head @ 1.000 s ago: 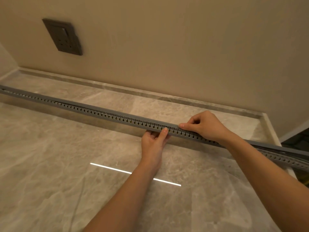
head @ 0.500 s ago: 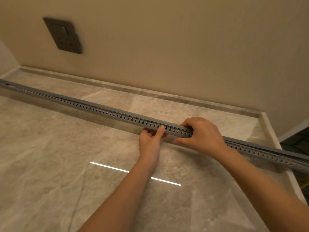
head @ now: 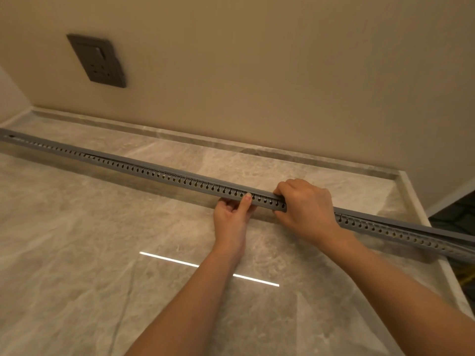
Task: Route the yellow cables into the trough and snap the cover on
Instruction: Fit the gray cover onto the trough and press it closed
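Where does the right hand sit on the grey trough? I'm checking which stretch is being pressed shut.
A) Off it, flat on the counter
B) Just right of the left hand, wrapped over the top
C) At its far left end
B: the right hand curls over the trough, beside the left hand.

Dim warm light, bright glare streak (head: pixel 209 269) on stone, wide-angle bending at edges

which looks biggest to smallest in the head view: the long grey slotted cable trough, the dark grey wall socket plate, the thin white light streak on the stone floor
1. Long grey slotted cable trough, spanning nearly the whole frame.
2. Thin white light streak on the floor, longer than the plate but very thin.
3. Dark grey wall socket plate.

Streak versus plate is unsure: the plate is farther away and covers more area.
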